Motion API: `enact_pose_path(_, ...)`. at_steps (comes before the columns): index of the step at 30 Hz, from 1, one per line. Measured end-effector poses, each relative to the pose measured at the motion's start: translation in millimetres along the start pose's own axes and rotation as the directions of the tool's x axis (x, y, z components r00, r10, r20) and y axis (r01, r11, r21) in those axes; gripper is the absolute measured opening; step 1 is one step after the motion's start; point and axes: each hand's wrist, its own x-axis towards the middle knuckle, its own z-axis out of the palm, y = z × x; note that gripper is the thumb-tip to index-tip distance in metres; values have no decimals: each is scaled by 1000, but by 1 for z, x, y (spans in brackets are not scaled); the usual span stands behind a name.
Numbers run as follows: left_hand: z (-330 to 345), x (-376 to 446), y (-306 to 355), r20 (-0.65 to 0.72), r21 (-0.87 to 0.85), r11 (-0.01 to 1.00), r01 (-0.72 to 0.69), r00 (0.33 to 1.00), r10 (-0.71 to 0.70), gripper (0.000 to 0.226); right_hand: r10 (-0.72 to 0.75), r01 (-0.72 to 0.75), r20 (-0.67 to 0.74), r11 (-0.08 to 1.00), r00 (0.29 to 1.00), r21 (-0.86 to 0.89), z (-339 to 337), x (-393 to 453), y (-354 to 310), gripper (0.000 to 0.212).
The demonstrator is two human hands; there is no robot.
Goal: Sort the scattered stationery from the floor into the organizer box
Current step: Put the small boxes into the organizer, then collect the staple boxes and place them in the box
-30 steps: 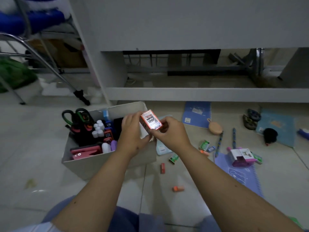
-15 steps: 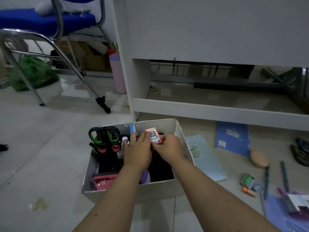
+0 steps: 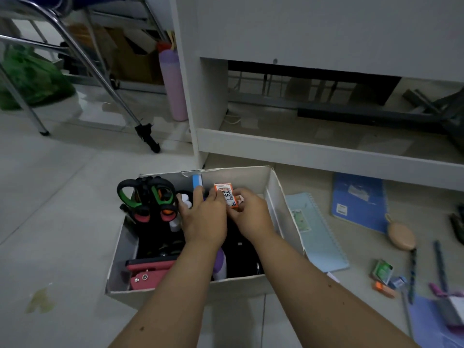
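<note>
Orange and white, a small ink box sits up high between two hands over the white cardboard organizer box on the floor. The left hand and the right hand both pinch the little ink box with their fingertips, and the two hands are close together, almost touching. The word INK shows on its front.

Inside the organizer box, at the back left, scissors with green handles and scissors with red handles stand side by side. Small white bottles stand just beside them, partly hidden by the left hand. A blue and white eraser-like block leans on the back wall. Near the front left lies a red stapler, and a purple and white thing peeks out under the left arm.

On the floor to the right of the organizer box lies a light blue spiral notebook, touching its side. Farther right is a darker blue notebook. A round tan thing lies near it. More small bits are scattered near the right edge: a green packet, an orange eraser and two dark pens.

A pink bottle stands behind a white desk, and metal chair legs stand at the left
</note>
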Motion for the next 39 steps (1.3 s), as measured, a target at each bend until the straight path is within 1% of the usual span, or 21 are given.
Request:
enact_pose_path(4, -6, -4, -1, 18, 2, 1000, 27, 999, -27, 32, -45, 48, 65, 998, 997, -42, -3, -1, 2, 31)
enact_pose_path(8, -11, -5, 0, 30, 15, 1000, 20, 999, -20, 36, -72, 80, 63, 987, 995, -141, -5, -2, 6, 45)
enact_pose_path(11, -10, -6, 0, 39, 13, 1000, 17, 999, -17, 36, -73, 82, 72, 987, 995, -140, -7, -1, 9, 49)
enact_pose_path(14, -8, -5, -2, 37, 18, 1000, 16, 999, -17, 34, -80, 97, 125, 985, 989, -141, -6, -1, 11, 53)
enact_pose_path(18, -9, -6, 0, 66, 6, 1000, 14, 998, -14, 31, -90, 141, 206, 958, 974, -248, -1, 1, 17, 61)
enact_pose_path(20, -9, -6, 0, 67, 13, 1000, 5, 998, -6, 30, -98, 155, 217, 951, 971, -266, -1, 1, 17, 64)
enact_pose_path(22, -8, -7, 0, 74, 29, 1000, -5, 997, 2, 31, -130, 189, 220, 944, 967, -272, -1, 1, 15, 58)
enact_pose_path(24, -7, -8, 1, 99, 44, 999, -5, 995, 0, 33, -170, 234, 226, 927, 959, -294, -1, 0, 13, 47)
enact_pose_path(26, -6, -8, 2, 122, 57, 998, 5, 992, -12, 33, -190, 255, 229, 918, 955, -303, -1, 0, 13, 43)
enact_pose_path(29, -7, -9, 5, 173, 86, 996, 5, 985, -20, 33, -175, 249, 237, 910, 956, -332, 1, 1, 14, 38)
enact_pose_path(31, -6, -9, 7, 214, 110, 994, -11, 977, -13, 35, -143, 237, 255, 891, 956, -388, 4, 2, 15, 31)
enact_pose_path(35, -2, -8, 5, 259, 143, 989, -36, 966, -3, 39, -91, 270, 342, 809, 935, -522, 7, 0, 15, 35)
enact_pose_path(37, -3, -8, 5, 278, 159, 986, -52, 961, 6, 42, -83, 282, 363, 794, 928, -539, 7, 0, 14, 36)
enact_pose_path(39, -4, -7, 5, 302, 173, 982, -71, 953, 16, 45, -74, 274, 369, 805, 927, -527, 6, -1, 14, 36)
